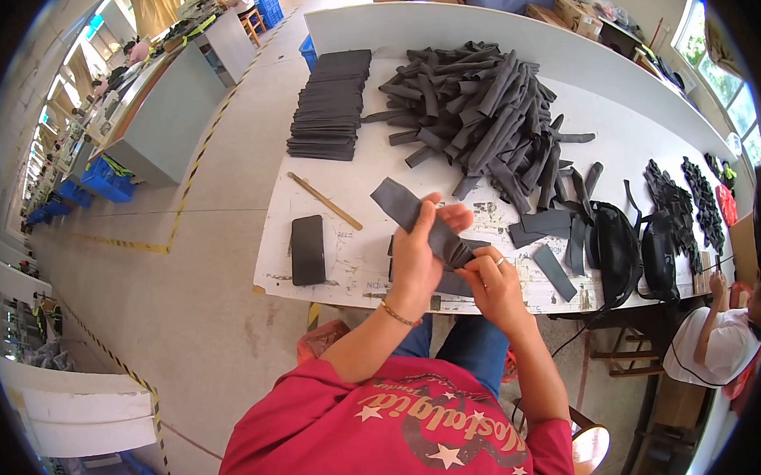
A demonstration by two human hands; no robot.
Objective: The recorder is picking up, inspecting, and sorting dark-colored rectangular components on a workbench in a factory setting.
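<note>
A black phone (pixel 307 250) lies left of centre, a thin wooden ruler (pixel 324 201) just above it, black bags (pixel 636 252) at right.

A dark grey fabric strip (pixel 413 215) is being held above the near edge of the white table (pixel 310 181), between the left hand (pixel 415 257) and the right hand (pixel 491 277). The strip is long, flat and matte, and it is running diagonally from far left to near right. Its far left end is sticking out free past the left hand and hanging in the air. Its middle is passing under the left thumb. Its near right end is narrowing into a pinched fold where the right fingertips are gripping it. More grey pieces are lying on the table directly beneath it.
</note>
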